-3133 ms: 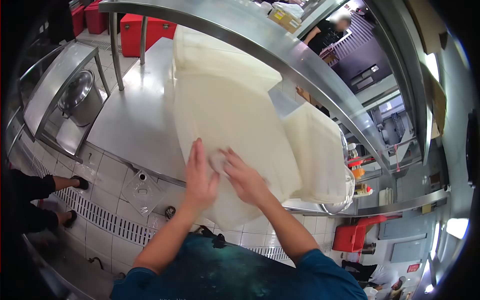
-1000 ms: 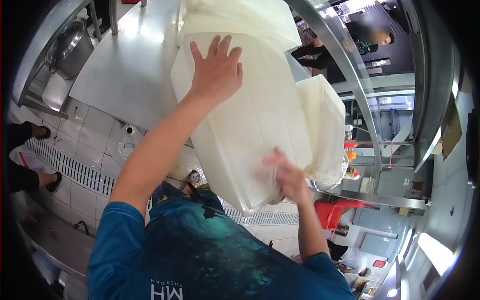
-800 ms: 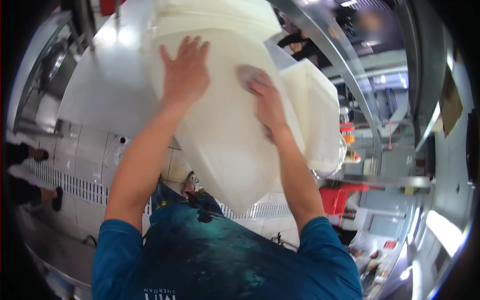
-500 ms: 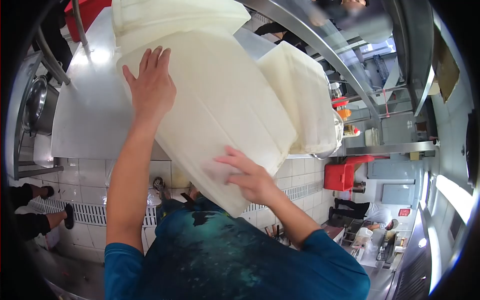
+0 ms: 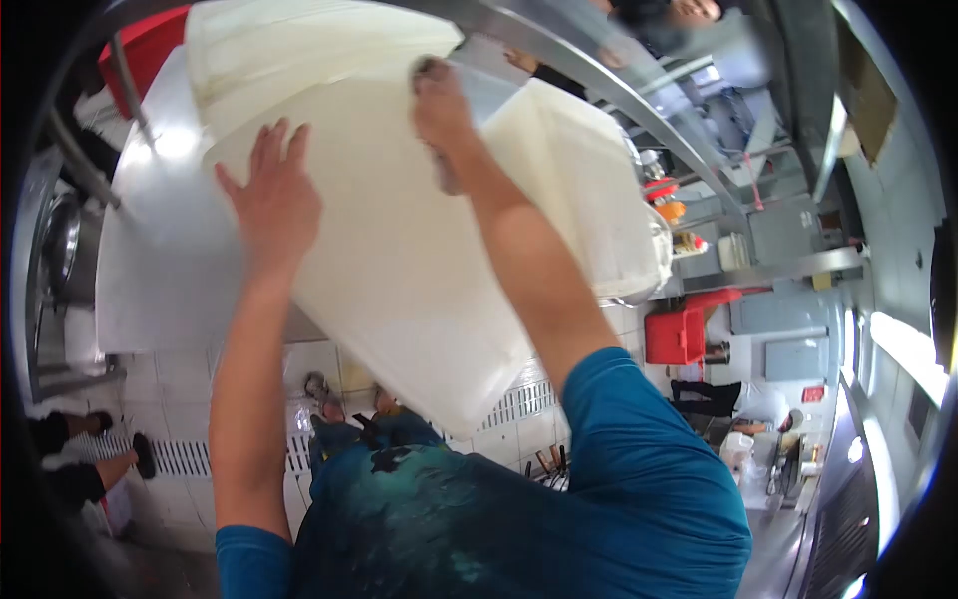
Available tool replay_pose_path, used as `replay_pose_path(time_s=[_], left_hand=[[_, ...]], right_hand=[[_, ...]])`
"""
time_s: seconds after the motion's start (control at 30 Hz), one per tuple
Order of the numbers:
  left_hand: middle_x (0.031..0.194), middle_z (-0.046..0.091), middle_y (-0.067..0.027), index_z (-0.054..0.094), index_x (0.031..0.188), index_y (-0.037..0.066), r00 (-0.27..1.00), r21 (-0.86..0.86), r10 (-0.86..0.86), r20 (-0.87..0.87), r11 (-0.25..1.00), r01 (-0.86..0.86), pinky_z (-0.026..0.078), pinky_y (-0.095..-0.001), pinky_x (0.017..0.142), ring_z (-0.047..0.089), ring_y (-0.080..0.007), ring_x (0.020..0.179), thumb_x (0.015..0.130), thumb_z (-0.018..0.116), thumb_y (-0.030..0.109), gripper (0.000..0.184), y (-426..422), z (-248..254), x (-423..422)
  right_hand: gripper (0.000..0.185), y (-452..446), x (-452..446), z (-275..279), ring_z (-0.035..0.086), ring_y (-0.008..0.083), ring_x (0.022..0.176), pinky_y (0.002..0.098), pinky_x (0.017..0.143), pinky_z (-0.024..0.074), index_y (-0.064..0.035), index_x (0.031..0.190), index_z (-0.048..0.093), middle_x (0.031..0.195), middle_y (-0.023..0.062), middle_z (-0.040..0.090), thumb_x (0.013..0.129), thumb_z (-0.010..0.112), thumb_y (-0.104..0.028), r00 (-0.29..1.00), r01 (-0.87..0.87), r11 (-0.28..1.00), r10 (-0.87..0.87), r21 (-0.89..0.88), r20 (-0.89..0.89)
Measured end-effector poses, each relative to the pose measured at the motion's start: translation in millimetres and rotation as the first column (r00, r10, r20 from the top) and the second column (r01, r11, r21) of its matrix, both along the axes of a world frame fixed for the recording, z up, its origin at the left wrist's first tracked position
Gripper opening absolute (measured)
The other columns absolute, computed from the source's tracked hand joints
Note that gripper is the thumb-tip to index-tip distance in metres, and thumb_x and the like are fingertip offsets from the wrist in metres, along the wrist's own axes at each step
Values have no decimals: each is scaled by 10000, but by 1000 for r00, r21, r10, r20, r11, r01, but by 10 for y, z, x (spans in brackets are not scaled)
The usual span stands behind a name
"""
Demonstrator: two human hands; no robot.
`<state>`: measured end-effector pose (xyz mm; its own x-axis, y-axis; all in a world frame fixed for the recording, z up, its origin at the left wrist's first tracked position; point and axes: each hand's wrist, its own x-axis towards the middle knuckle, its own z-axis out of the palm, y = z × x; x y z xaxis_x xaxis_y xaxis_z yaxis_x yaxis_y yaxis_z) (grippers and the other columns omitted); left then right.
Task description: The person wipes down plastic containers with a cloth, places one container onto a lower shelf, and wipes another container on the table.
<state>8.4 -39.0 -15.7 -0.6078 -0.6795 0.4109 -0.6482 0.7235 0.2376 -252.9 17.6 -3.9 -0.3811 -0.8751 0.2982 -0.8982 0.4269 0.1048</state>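
Note:
A large whitish plastic tub [image 5: 399, 290] rests tilted on the steel table [image 5: 170, 270], its smooth face toward me and its near corner jutting past the table edge. My left hand [image 5: 274, 195] lies on the tub's left side with fingers spread. Toward the far right edge of the same face is my right hand [image 5: 444, 115], blurred and with its fingers curled. Something dark and greyish shows at its edges, but I cannot make out what it is. Behind the tub lies another whitish tub [image 5: 309, 40], and a third whitish tub [image 5: 579, 190] stands to the right.
A steel rail [image 5: 619, 85] runs above the table's far side. Bottles [image 5: 671, 205] stand beyond the right tub. A red bin [image 5: 674, 336] is on the floor to the right. A steel pot [image 5: 65, 245] sits at left. Other people are at the far side, left and right.
My right hand has swept from the tub's near end up to its far right edge, and its fingers have curled. My left hand stays spread on the tub. The view has shifted slightly.

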Motion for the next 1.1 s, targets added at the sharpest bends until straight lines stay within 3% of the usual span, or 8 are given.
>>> replay_pose_path(time_s=[0.33,0.57,0.7,0.8,0.87,1.0,1.07,1.1], left_hand=[[1471,464,-8,464,1397,160,996,97,8,-84,995,0,189,-668,1137,370,-191,1416,948,486,68,459,-35,19,2],[1352,541,-107,508,1315,118,859,77,-72,-507,989,129,274,-652,1086,484,-286,1300,920,561,82,400,45,117,216],[1377,527,-147,453,1396,52,552,351,-306,-776,518,780,415,-437,1051,495,-271,1287,906,639,212,548,889,442,845],[1368,534,-152,466,1393,23,393,412,210,-895,54,910,436,-427,1042,524,-272,1258,939,620,344,577,1474,463,1244],[1318,569,-136,494,1358,24,455,445,539,-709,-158,881,472,-435,1004,564,-269,1208,971,589,368,527,1351,125,1485],[1233,616,-104,536,1289,37,581,539,577,-574,-269,799,518,-443,935,620,-243,1096,994,565,340,424,422,-322,1905],[1185,629,-99,542,1266,40,526,750,593,-610,216,626,534,-438,902,632,-239,1025,997,552,350,410,-38,-628,2056],[1185,629,-99,542,1266,40,520,750,590,-618,246,613,534,-438,902,632,-239,1025,997,552,350,410,-350,-933,2134]], right_hand=[[368,2723,1347,329,437,392,1368,403,1109,380,-6,1070,696,1473,251,439,804,458,85,865,160,982,-93,-96,493],[324,3651,2124,711,610,353,1187,381,1014,459,42,928,694,1247,245,627,751,431,105,684,396,886,-110,-241,721],[302,2723,2325,853,628,341,1128,353,974,474,73,949,676,1267,242,611,767,435,65,648,291,777,269,-558,713],[396,2026,2700,835,547,298,1228,378,991,470,-11,1178,668,1426,207,461,813,515,-2,135,159,799,564,-580,815],[402,1774,2832,797,508,324,1271,412,1010,448,-46,1223,663,1422,181,469,840,542,-26,364,-121,642,738,-757,568],[323,2169,2663,548,538,329,1188,419,1014,420,-21,1111,637,1290,176,539,813,518,-56,555,129,575,634,-808,539],[286,2618,2500,333,537,327,1128,388,999,405,-9,967,578,1145,183,570,708,456,-8,723,312,394,492,-865,485],[279,2783,2409,146,534,299,1122,382,982,408,-15,976,549,1175,175,547,713,458,-4,814,404,354,281,-843,508]])
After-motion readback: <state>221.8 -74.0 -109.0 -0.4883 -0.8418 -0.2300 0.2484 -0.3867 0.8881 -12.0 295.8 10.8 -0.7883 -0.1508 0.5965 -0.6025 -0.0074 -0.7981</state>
